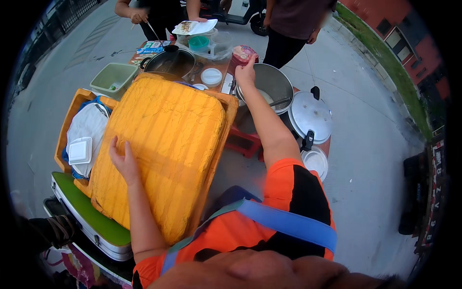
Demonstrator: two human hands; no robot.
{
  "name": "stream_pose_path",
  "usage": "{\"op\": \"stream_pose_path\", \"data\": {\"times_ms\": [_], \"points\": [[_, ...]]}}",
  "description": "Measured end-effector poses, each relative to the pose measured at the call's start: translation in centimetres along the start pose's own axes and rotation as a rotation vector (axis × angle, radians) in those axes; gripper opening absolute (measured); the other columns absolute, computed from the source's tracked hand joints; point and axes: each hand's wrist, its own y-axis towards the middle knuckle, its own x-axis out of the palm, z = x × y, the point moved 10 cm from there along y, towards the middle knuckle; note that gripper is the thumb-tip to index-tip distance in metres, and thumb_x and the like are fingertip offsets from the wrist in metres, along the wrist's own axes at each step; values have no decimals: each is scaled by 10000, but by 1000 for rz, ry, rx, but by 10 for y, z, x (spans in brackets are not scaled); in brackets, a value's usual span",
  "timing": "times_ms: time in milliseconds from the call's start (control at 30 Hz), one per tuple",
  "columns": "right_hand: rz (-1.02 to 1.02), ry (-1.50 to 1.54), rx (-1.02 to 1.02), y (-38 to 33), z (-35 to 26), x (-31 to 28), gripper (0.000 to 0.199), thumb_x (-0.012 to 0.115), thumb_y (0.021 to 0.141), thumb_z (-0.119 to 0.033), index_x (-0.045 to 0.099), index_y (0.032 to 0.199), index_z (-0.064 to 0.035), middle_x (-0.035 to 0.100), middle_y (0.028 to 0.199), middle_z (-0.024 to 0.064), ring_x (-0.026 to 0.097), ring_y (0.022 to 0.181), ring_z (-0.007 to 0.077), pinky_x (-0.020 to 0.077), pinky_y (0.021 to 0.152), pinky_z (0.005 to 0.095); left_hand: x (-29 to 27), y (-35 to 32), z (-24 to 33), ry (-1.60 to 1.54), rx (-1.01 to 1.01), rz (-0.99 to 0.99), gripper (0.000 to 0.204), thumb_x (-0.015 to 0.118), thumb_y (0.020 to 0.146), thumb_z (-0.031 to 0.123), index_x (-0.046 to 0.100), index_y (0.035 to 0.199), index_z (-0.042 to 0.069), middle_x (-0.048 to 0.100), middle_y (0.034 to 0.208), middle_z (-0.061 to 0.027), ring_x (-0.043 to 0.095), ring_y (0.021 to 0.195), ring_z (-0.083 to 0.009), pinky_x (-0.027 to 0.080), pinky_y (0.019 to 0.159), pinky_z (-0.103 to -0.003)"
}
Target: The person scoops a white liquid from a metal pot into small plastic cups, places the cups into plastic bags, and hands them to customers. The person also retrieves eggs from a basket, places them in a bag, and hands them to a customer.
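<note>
My left hand (124, 161) is open, its fingers apart over the large yellow tape-covered lid (163, 130) of a foam box. Whether it touches the lid, I cannot tell. My right arm stretches forward over a deep metal pot (281, 79), in which a utensil handle leans. At the pot's far left rim, my right hand (245, 73) has a finger stretched out beside a red-and-pink plastic bag (244, 54). The other fingers are partly hidden, and nothing shows in that hand. Contact with the bag is unclear.
Across the table, a person's hands (139, 16) hold a ladle and a white foam container (195, 27) over a black wok (171, 62). Another person (293, 24) stands beyond the pot. A pressure-cooker lid (311, 115) lies right; a green basin (114, 78) sits left, near a foam box (81, 150).
</note>
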Motion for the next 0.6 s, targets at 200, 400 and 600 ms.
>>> {"op": "stream_pose_path", "data": {"times_ms": [200,400,600], "points": [[-556,-470,187,-134,133,-41,947,540,788,-144,-97,1488,-100,638,1054,252,632,954,390,486,850,455,12,2,-4,-47,-10,-45,411,578,900,133,493,1267,-31,486,1304,-136,429,1228,-258,312,1057,-362],[-673,-525,292,-149,139,-28,947,544,824,-169,-134,1478,-69,633,1100,233,631,1009,353,483,874,430,8,4,-20,-53,-19,-60,406,562,911,129,485,1270,-43,470,1326,-139,412,1246,-244,291,1069,-347],[-757,-608,216,-143,149,-19,934,526,838,-147,-163,1454,-3,640,1069,247,642,981,358,482,860,435,15,3,-13,-90,-46,-84,410,537,930,123,453,1298,-37,457,1332,-135,398,1257,-233,287,1067,-332]]}}
